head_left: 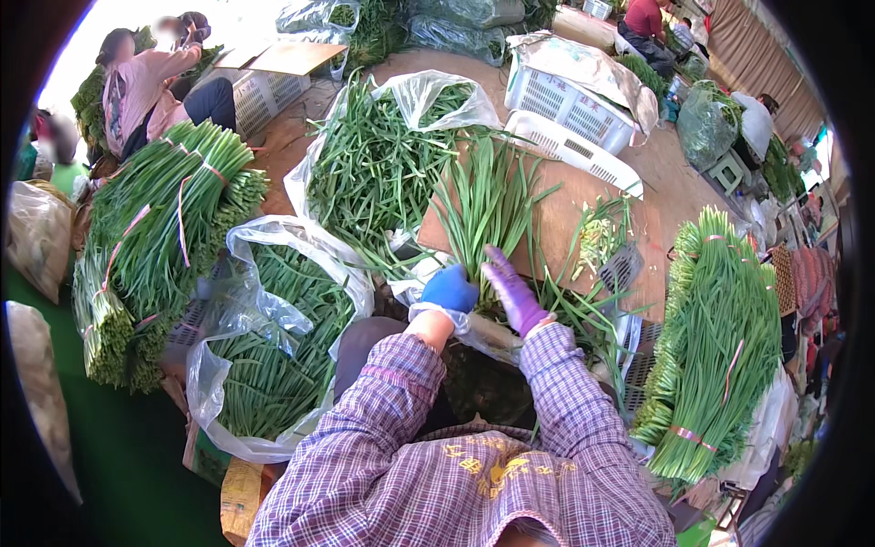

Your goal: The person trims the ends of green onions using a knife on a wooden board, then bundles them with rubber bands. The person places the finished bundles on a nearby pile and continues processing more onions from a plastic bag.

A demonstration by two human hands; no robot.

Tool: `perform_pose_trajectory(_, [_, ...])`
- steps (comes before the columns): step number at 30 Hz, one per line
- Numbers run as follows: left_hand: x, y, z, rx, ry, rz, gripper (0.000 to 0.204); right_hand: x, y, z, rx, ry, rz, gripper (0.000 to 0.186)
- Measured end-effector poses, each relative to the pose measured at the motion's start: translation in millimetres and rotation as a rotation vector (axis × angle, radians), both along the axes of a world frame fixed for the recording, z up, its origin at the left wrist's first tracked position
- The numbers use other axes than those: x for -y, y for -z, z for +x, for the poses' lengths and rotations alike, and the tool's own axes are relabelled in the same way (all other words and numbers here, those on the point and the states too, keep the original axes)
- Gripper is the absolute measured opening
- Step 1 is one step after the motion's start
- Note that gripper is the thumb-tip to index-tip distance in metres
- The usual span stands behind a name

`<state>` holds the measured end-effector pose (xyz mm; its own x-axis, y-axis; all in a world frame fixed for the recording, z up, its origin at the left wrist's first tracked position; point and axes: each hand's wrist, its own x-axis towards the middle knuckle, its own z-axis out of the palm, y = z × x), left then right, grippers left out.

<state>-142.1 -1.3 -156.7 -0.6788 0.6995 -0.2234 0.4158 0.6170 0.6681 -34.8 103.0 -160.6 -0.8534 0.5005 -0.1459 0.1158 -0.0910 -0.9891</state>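
My left hand [449,290], in a blue glove, is closed around the lower part of a loose bunch of garlic chives [488,205]. The long green leaves fan out away from me over a brown wooden board [558,205]. My right hand [513,292], gloved in purple, lies along the right side of the bunch with its fingers stretched out. Pale trimmings [597,242] and a few loose leaves lie on the board to the right. The lowest ends of the bunch are hidden behind my hands.
Plastic-lined heaps of loose chives [387,169] stand ahead and at my left [283,346]. Tied chive bundles are stacked left [173,219] and right [720,356]. A white crate [574,105] stands beyond the board. Another person [150,87] sits at the far left.
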Motion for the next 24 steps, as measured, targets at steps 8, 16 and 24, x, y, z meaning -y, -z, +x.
perform_pose_trajectory(8, [-7.1,4.2,16.3,0.062,0.046,0.191,0.031,-8.4,49.3,-15.4,0.019,0.197,0.009,0.043])
perform_pose_trajectory(16, [-15.2,-17.0,17.0,1.364,0.036,0.590,0.029,-20.4,24.4,35.4,-0.404,-0.027,-0.916,0.033])
perform_pose_trajectory(24, [-17.9,-45.6,28.6,1.013,0.601,-0.071,0.078,-16.6,-9.2,99.9,-0.413,0.149,-0.873,0.036])
